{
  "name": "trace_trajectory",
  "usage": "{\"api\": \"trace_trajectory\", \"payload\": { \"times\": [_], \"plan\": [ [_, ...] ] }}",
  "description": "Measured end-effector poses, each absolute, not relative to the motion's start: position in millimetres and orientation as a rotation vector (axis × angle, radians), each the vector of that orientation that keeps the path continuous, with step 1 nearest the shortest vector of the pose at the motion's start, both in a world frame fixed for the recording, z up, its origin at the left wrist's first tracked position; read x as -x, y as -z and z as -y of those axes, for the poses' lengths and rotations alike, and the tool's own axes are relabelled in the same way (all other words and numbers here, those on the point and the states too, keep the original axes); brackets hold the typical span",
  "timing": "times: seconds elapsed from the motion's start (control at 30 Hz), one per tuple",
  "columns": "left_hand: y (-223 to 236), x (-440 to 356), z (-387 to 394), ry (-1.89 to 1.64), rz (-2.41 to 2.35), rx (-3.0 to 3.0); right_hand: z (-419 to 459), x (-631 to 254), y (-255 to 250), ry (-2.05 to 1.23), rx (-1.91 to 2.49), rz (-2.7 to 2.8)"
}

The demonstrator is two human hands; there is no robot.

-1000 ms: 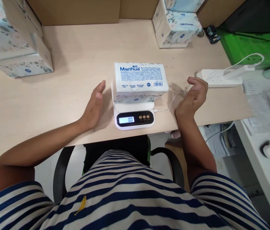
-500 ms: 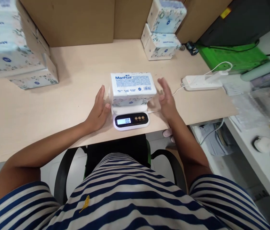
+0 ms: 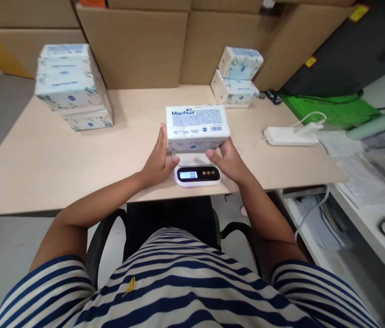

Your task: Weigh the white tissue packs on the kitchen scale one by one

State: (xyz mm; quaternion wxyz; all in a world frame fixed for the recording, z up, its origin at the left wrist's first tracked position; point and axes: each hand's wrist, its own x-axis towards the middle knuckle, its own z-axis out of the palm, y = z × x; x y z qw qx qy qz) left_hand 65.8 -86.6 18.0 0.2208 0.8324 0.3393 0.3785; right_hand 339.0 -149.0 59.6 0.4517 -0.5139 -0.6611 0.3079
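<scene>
A white tissue pack [image 3: 197, 123] printed "Manhua" is over the white plate of a digital kitchen scale [image 3: 198, 176]. The lit display reads 0.0. My left hand [image 3: 158, 159] lies along the pack's left side, fingers pointing up and thumb near its lower front edge. On the opposite side, my right hand [image 3: 231, 161] grips the lower right corner, its thumb in front and its other fingers largely hidden behind the pack. I cannot tell whether the pack still rests on the plate or is slightly raised.
Stacked tissue packs [image 3: 71, 91] stand at the table's left, and a smaller stack [image 3: 238, 86] at the back right. Cardboard boxes [image 3: 134, 50] line the back edge. A white power strip [image 3: 291, 136] with a cable lies right. Beyond it are a green item [image 3: 322, 107] and a shelf [image 3: 366, 196].
Both hands have closed in on the tissue pack from its sides; the right hand was apart from it before. The camera view has tilted up, showing more of the back. The display still reads 0.0.
</scene>
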Motion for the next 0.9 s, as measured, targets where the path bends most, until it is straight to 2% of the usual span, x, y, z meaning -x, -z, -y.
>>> {"api": "trace_trajectory", "payload": {
  "times": [0.17, 0.33, 0.43, 0.57, 0.77, 0.9],
  "plan": [
    [-18.9, -44.5, 90.2, -1.225, -1.035, -2.467, 110.6, -329.7, -114.3, -0.342, 1.053, 1.834],
    [-18.9, -33.7, 82.3, -1.286, -1.199, -2.51, 43.6, -299.7, -178.6, -0.368, 0.837, 2.123],
    [-25.5, -24.1, 70.9, -1.249, -1.302, -2.435, 0.3, -279.9, -190.7, -0.37, 0.724, 2.274],
    [-30.3, -8.8, 50.9, -1.154, -1.499, -2.255, -59.2, -262.2, -161.3, -0.526, 0.759, 2.242],
    [-28.2, -1.1, 33.8, -0.651, -1.886, -2.019, -106.8, -231.1, -89.9, -0.707, 1.407, 2.039],
    [-31.9, -4.9, 37.5, -0.489, -1.949, -2.04, -115.6, -202.8, -78.0, -0.634, 1.703, 2.102]
  ]
}}
